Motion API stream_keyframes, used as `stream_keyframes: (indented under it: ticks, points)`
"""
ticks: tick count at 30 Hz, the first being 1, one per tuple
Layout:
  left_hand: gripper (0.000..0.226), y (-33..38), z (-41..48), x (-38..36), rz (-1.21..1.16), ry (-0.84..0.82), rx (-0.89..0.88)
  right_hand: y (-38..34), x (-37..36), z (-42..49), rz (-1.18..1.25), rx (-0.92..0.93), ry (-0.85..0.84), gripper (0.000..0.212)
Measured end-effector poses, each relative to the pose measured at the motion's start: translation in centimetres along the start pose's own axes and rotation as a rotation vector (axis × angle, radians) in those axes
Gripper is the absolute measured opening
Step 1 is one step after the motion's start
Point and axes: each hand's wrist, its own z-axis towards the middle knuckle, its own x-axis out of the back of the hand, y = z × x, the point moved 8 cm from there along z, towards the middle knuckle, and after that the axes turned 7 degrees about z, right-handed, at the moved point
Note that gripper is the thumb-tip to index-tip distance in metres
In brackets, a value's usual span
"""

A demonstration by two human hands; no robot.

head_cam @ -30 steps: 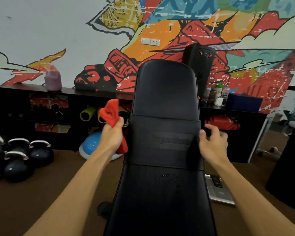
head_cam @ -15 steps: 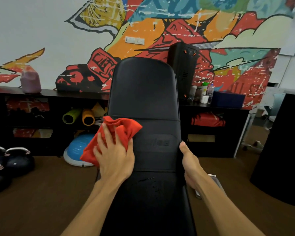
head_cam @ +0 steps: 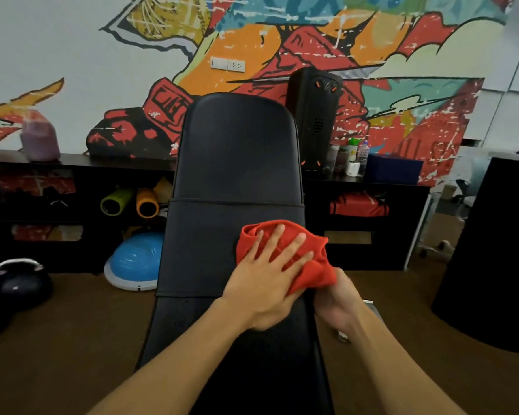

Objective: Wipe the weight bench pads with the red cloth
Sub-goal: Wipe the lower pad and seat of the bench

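Note:
A black padded weight bench (head_cam: 235,163) runs from the bottom of the head view up to its raised backrest. The red cloth (head_cam: 309,266) is bunched on the right side of the pad's middle band. My left hand (head_cam: 267,280) lies flat on the cloth with fingers spread, pressing it onto the pad. My right hand (head_cam: 340,307) holds the bench's right edge just below the cloth, partly hidden behind it.
A low black shelf (head_cam: 369,187) lines the mural wall behind the bench, holding a black speaker (head_cam: 313,115), bottles and a pink jug (head_cam: 39,136). Kettlebells (head_cam: 15,283) and a blue balance dome (head_cam: 137,260) sit on the brown floor to the left. A dark block (head_cam: 492,250) stands right.
My left hand has slid the red cloth from the pad's left edge across to its right side. My right hand stays gripping the right edge.

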Motion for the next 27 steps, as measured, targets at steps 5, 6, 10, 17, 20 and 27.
stream_keyframes:
  ticks: [5, 6, 10, 17, 20, 27]
  points:
    - [0.07, -5.3, -6.1, -0.1, 0.053, 0.051, 0.018, 0.2, -1.1, -0.2, -0.072, 0.022, -0.061, 0.037]
    - [0.071, -6.8, -7.0, 0.0, 0.045, 0.072, 0.091, 0.1, -1.1, -0.1, -0.087, 0.025, -0.055, 0.037]
    - [0.067, -9.7, -6.1, 0.4, -0.089, 0.08, 0.439, 0.6, -0.9, 0.1, -0.074, 0.027, -0.019, 0.038]
    - [0.07, -2.9, 2.5, 0.8, -0.053, 0.016, 0.309, 0.8, -0.1, 0.2, -0.098, 0.027, 0.113, 0.031]
    - [0.066, -0.4, 0.9, 0.2, -0.054, -0.008, 0.156, 0.7, 0.8, 0.0, -0.087, 0.029, 0.159, 0.032]
    - [0.054, 0.3, -5.6, 0.1, -0.52, -0.09, 0.146, 0.6, 0.5, -2.8, -0.11, 0.074, 0.118, 0.031]
